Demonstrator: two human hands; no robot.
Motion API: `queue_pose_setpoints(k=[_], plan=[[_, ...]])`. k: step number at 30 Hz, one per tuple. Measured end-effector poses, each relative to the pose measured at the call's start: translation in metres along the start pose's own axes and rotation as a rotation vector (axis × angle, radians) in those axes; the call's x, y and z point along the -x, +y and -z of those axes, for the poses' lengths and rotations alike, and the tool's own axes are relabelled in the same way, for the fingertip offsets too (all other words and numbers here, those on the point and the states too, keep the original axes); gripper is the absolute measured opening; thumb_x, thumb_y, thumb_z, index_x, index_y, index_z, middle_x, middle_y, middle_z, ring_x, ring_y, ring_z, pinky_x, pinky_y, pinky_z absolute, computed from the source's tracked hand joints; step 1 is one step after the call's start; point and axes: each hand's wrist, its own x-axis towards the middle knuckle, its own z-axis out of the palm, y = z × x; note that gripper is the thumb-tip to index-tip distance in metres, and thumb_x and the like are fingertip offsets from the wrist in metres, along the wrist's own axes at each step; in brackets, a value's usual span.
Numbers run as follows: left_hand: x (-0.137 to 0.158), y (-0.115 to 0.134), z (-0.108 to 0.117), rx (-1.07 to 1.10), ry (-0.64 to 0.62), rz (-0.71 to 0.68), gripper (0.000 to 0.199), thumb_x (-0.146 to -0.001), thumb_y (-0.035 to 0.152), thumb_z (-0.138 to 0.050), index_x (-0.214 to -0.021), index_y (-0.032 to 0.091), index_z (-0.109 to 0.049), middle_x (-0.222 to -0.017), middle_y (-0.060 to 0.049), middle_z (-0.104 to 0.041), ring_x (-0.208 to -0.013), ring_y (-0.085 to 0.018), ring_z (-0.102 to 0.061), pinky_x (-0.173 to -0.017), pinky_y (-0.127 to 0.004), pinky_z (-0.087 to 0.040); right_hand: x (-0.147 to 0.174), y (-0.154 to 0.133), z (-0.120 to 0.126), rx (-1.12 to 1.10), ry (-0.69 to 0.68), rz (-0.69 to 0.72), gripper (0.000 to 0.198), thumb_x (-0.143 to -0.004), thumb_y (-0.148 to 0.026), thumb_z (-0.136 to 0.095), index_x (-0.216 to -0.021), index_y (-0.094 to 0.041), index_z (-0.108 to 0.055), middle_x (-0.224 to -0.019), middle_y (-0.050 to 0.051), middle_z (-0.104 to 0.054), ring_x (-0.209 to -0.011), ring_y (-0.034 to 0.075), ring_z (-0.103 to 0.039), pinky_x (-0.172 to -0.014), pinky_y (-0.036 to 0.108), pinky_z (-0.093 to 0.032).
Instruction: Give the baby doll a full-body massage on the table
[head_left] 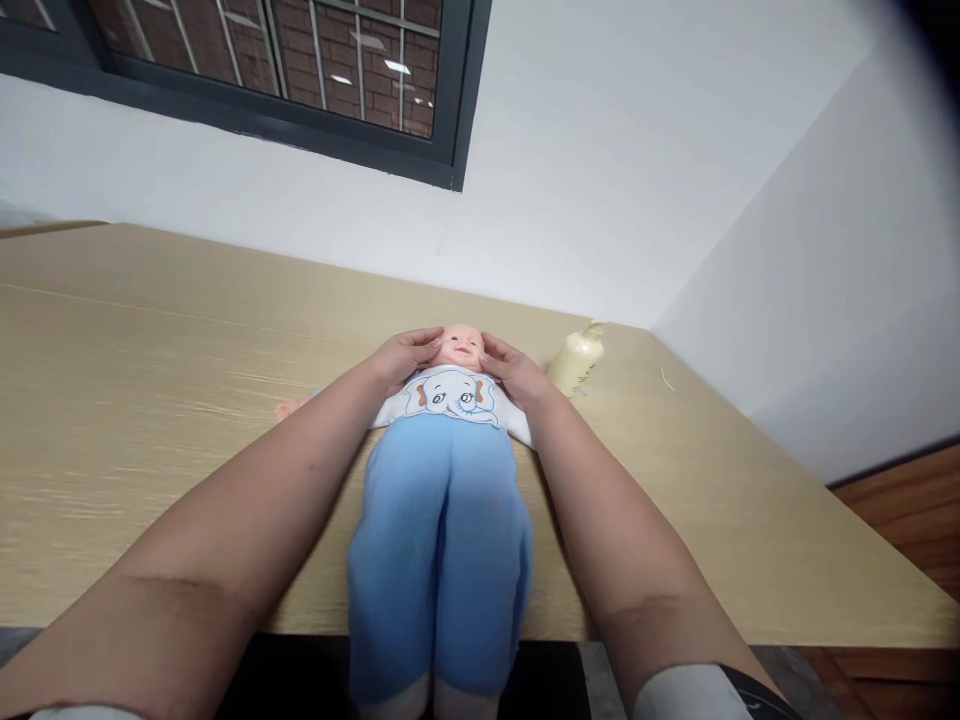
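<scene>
A baby doll (450,392) lies on its back along the table, face up, its legs toward me and reaching past the front edge. It wears a white top with an elephant print and light blue trousers (405,520). My left hand (409,357) cups one side of the doll's head, fingers curved against it. On the opposite side, my right hand (516,372) holds the head the same way. The doll's arms spread outward, partly hidden by my forearms.
The wooden table (187,430) meets a white wall with a dark-framed window (300,110). A pale yellow bottle (577,362) is just beyond my right wrist. A thin pale strip (666,379) lies farther right. Something pinkish (287,409) peeks out beside my left forearm.
</scene>
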Motion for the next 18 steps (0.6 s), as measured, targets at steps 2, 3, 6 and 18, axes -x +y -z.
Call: queue_pose_setpoints(k=[2,3,6,18], plan=[[-0.001,-0.001,0.0,-0.021,-0.013,-0.022,0.068,-0.07,0.036,-0.086,-0.132,0.018,-0.064,-0.134,-0.016,-0.065,-0.118,-0.033,-0.065,-0.097,-0.046,-0.054,-0.004,0.005,0.001,-0.091,-0.002,-0.022,0.084,-0.079,-0.059,-0.072,-0.15,-0.027,-0.041,-0.145,0.009,-0.057,-0.125,0.029,-0.061,-0.106,0.048,-0.051],[-0.002,-0.002,0.0,-0.062,-0.009,-0.039,0.072,-0.069,0.037,-0.087,-0.134,0.019,-0.062,-0.137,-0.016,-0.063,-0.119,-0.033,-0.064,-0.098,-0.045,-0.054,-0.005,0.006,0.0,-0.105,0.005,-0.036,0.086,-0.08,-0.058,-0.071,-0.152,-0.026,-0.037,-0.145,0.01,-0.057,-0.125,0.029,-0.061,-0.106,0.049,-0.051],[-0.005,-0.004,0.0,-0.283,0.048,-0.101,0.086,-0.062,0.038,-0.091,-0.14,0.021,-0.057,-0.145,-0.015,-0.056,-0.126,-0.035,-0.058,-0.1,-0.043,-0.053,-0.005,0.005,-0.002,0.01,0.038,-0.056,0.093,-0.076,-0.054,-0.077,-0.154,-0.031,-0.032,-0.149,0.008,-0.053,-0.129,0.03,-0.058,-0.108,0.05,-0.049],[-0.01,-0.008,0.006,-0.496,0.006,-0.191,0.087,-0.066,0.043,-0.086,-0.144,0.024,-0.053,-0.142,-0.013,-0.059,-0.124,-0.035,-0.059,-0.094,-0.042,-0.055,0.002,-0.013,-0.009,0.16,-0.034,0.035,0.072,-0.073,-0.04,-0.082,-0.136,-0.025,-0.052,-0.135,0.01,-0.064,-0.118,0.029,-0.064,-0.096,0.045,-0.056]])
